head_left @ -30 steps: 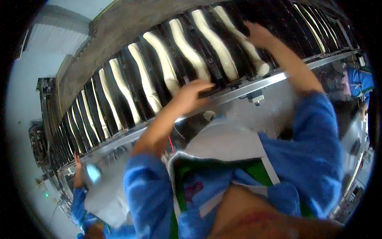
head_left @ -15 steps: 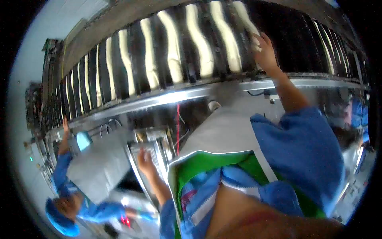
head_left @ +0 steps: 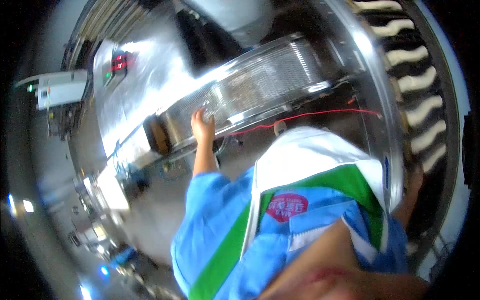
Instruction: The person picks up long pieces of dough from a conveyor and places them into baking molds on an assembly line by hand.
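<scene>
My left hand (head_left: pixel 203 127) is over the near edge of a long perforated metal tray (head_left: pixel 250 90), fingers spread and nothing seen in them. Whether it touches the tray I cannot tell. At the right, my right hand (head_left: pixel 415 172) reaches to the lower end of a row of pale, wavy dough strips (head_left: pixel 417 80) lying on dark slats. That hand is dim and blurred, and its fingers cannot be made out. The closest dough strip (head_left: pixel 434 159) lies just above it.
A shiny metal rail (head_left: pixel 382 95) runs between me and the dough strips. A red cord (head_left: pixel 320 114) stretches from the tray side to the rail. Beyond the tray stands a metal table (head_left: pixel 140 80) with a red-lit display (head_left: pixel 120 61). A white machine (head_left: pixel 62 90) is at far left.
My view has swung left, so the dough row now sits at the right edge. The left hand is now over the tray. The co-worker has left the view.
</scene>
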Tool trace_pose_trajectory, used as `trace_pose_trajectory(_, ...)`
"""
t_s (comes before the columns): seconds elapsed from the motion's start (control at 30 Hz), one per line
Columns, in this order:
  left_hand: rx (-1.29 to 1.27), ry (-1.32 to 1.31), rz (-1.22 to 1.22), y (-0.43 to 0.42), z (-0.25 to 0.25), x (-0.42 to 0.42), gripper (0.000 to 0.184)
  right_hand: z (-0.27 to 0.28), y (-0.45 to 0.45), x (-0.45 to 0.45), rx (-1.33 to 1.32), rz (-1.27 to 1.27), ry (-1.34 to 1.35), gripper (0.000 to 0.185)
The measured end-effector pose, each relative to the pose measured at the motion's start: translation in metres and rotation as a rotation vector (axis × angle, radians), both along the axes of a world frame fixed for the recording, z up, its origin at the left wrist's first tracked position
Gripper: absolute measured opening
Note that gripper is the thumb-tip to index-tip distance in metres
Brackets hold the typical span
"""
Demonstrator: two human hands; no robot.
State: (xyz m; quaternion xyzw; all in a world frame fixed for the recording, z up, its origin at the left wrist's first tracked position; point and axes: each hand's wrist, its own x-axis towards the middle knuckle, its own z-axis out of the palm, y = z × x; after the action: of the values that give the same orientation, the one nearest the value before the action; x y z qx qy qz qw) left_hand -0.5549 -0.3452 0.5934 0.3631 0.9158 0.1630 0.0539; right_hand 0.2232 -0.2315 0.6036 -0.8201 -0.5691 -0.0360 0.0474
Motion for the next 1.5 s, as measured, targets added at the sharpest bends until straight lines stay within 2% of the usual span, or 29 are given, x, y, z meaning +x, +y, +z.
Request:
trace_pose_trajectory(0.07, 0.057, 0.000, 0.028, -0.040, -0.020, -0.046, 0.047, 0.006, 0.003, -0.010, -0.031, 0.026, -0.030, 0.037)
trace_pose_trajectory(0.2, 0.033, 0.047, 0.205, -0.079, -0.031, -0.091, 0.052, 0.009, 0.014, -0.010, -0.109, 0.050, -0.059, 0.037)
trace_pose_trajectory(0.33, -0.051, 0.127, 0.330, -0.102, -0.033, -0.119, 0.056, 0.011, 0.045, -0.036, -0.194, 0.187, -0.069, 0.037)
trace_pose_trajectory(0.4, -0.021, 0.129, 0.345, -0.108, -0.029, -0.129, 0.057, 0.025, 0.037, -0.088, 0.040, 0.106, -0.084, 0.034)
trace_pose_trajectory(0.43, -0.022, 0.126, 0.349, -0.111, -0.032, -0.133, 0.057, 0.028, 0.035, -0.098, 0.040, 0.110, -0.087, 0.034)
trace_pose_trajectory(0.5, -0.084, 0.277, 0.322, -0.119, -0.039, -0.142, 0.057, 0.030, 0.032, -0.110, 0.057, 0.279, -0.075, 0.032)
trace_pose_trajectory(0.67, -0.036, 0.142, 0.371, -0.118, -0.037, -0.151, 0.057, 0.031, 0.016, -0.130, 0.044, 0.309, -0.129, 0.035)
trace_pose_trajectory(0.7, -0.040, 0.118, 0.383, -0.118, -0.035, -0.153, 0.057, 0.032, 0.011, -0.138, 0.024, 0.246, -0.124, 0.035)
trace_pose_trajectory(0.93, 0.009, 0.107, 0.386, -0.119, -0.035, -0.157, 0.055, 0.010, -0.006, -0.145, 0.006, 0.150, -0.063, 0.040)
trace_pose_trajectory(0.97, 0.025, 0.164, 0.368, -0.123, -0.041, -0.157, 0.056, -0.019, 0.001, -0.105, -0.002, 0.196, -0.120, 0.043)
trace_pose_trajectory(1.1, 0.052, 0.219, 0.385, -0.126, -0.034, -0.153, 0.057, -0.014, -0.003, -0.128, -0.010, 0.178, -0.075, 0.043)
trace_pose_trajectory(1.17, 0.047, 0.206, 0.406, -0.131, -0.037, -0.155, 0.058, -0.003, -0.003, -0.145, -0.024, 0.250, -0.254, 0.046)
trace_pose_trajectory(1.2, 0.047, 0.193, 0.427, -0.132, -0.038, -0.156, 0.059, -0.010, 0.002, -0.136, -0.025, 0.252, -0.255, 0.046)
trace_pose_trajectory(1.27, 0.044, 0.187, 0.439, -0.132, -0.037, -0.153, 0.060, -0.014, 0.009, -0.132, -0.075, 0.212, -0.030, 0.041)
trace_pose_trajectory(1.3, 0.044, 0.182, 0.450, -0.132, -0.035, -0.152, 0.062, -0.016, 0.011, -0.130, -0.076, 0.213, -0.030, 0.041)
trace_pose_trajectory(1.37, 0.058, 0.206, 0.422, -0.132, -0.035, -0.151, 0.063, 0.015, 0.009, -0.183, -0.204, 0.089, -0.030, 0.040)
trace_pose_trajectory(1.4, 0.072, 0.229, 0.392, -0.132, -0.035, -0.150, 0.064, 0.009, 0.010, -0.179, -0.204, 0.091, -0.030, 0.040)
trace_pose_trajectory(1.5, 0.067, 0.276, 0.363, -0.127, -0.025, -0.145, 0.064, -0.026, 0.016, -0.141, -0.131, 0.228, -0.245, 0.037)
